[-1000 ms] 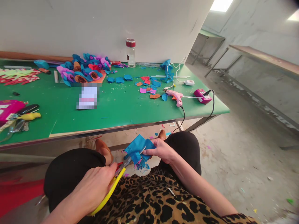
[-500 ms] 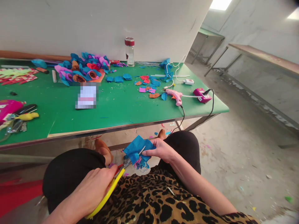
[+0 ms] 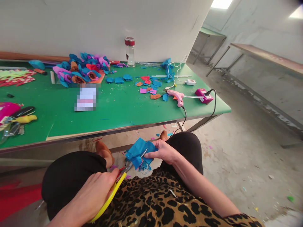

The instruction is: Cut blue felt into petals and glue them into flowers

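Note:
Over my lap, my left hand [image 3: 94,192] is closed round the scissors [image 3: 111,197], which have yellow handles with some red near the pivot. Their blades reach up and to the right into folded blue crepe paper [image 3: 138,148], with one blade tip showing on top of it. The paper's right side is pinched between the thumb and fingers of my right hand [image 3: 163,152]. Just beneath the paper, small blue scraps are visible, and the lower blade is mostly hidden.
The green table [image 3: 118,113] bears a pink glue gun [image 3: 176,97], paper flowers [image 3: 82,69], a bottle [image 3: 130,53], a blurred-out phone [image 3: 85,98] and cut paper pieces [image 3: 148,91]. A black cord [image 3: 186,116] hangs off its front edge. Scraps litter the floor.
Both hands stay almost in place, the paper held the same way. The scissors have shifted very slightly at the paper, and the whole view has drifted a little.

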{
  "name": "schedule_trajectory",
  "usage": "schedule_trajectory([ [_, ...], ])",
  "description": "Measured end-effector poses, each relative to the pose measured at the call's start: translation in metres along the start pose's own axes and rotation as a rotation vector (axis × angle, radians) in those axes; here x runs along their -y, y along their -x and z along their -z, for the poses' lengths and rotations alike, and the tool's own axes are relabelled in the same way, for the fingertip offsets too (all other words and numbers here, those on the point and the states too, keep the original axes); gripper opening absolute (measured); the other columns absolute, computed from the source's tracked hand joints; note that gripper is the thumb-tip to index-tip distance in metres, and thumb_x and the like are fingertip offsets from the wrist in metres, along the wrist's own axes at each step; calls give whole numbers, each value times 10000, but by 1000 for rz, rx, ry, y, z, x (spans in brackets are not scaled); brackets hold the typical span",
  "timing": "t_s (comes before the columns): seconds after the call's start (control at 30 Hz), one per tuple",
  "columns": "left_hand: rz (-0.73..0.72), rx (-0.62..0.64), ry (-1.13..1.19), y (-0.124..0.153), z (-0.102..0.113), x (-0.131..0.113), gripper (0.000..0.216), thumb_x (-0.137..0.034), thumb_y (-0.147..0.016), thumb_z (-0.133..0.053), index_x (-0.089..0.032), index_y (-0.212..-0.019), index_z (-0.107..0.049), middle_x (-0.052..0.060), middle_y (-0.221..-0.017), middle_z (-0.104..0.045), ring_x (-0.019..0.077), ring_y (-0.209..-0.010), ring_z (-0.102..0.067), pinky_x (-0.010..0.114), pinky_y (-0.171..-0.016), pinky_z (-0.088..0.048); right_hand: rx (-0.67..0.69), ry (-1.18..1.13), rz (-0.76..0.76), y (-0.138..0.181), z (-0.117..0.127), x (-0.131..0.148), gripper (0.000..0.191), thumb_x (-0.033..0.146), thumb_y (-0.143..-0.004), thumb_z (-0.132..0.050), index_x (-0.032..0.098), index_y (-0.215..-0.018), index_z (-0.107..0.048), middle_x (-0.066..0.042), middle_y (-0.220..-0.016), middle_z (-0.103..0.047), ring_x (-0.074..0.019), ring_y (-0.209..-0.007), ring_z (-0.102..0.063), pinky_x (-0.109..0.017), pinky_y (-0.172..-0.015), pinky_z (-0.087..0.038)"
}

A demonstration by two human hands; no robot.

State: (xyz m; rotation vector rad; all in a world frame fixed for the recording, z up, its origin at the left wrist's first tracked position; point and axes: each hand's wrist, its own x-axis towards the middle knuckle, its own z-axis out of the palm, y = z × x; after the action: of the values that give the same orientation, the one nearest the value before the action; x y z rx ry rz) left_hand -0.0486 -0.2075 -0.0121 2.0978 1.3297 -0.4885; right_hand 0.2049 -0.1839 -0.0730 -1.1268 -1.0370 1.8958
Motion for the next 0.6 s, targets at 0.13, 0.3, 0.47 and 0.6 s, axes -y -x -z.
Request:
schedule_trajectory([
  [0.13, -25, 10, 16, 2, 2, -1, 217, -329, -910, -382, -245, -929, -581, 69, -792, -711, 262, -874, -701, 285, -684, -441, 8, -6, -11, -1, 2, -2, 205, 298, -606, -823, 151, -724, -741, -1, -674, -729, -90, -544, -618, -205, -598, -515],
  [0.3, -31, 5, 32, 2, -1, 1, 190, -301, -903, -391, -241, -898, -571, 55, -766, -703, 237, -790, -696, 270, -648, -419, 7, -21, -30, 0, 2, -2, 219, 301, -591, -833, 147, -717, -741, -5, -689, -734, -92, -559, -627, -211, -612, -523],
  [0.47, -66, -41, 42, 2, 0, 2, 192, -280, -905, -369, -241, -897, -557, 41, -745, -690, 226, -712, -678, 267, -569, -339, 25, -19, -44, -4, 2, 10, 297, 326, -528, -871, 133, -715, -743, -16, -689, -733, -102, -559, -636, -221, -611, -533],
  [0.6, -103, -93, 90, 0, 7, 6, 240, -307, -926, -339, -245, -898, -570, 14, -694, -662, 190, -609, -632, 277, -523, -257, 58, 18, -39, -10, 0, 37, 309, 339, -526, -875, 121, -689, -730, -9, -623, -701, -94, -513, -614, -201, -539, -516],
])
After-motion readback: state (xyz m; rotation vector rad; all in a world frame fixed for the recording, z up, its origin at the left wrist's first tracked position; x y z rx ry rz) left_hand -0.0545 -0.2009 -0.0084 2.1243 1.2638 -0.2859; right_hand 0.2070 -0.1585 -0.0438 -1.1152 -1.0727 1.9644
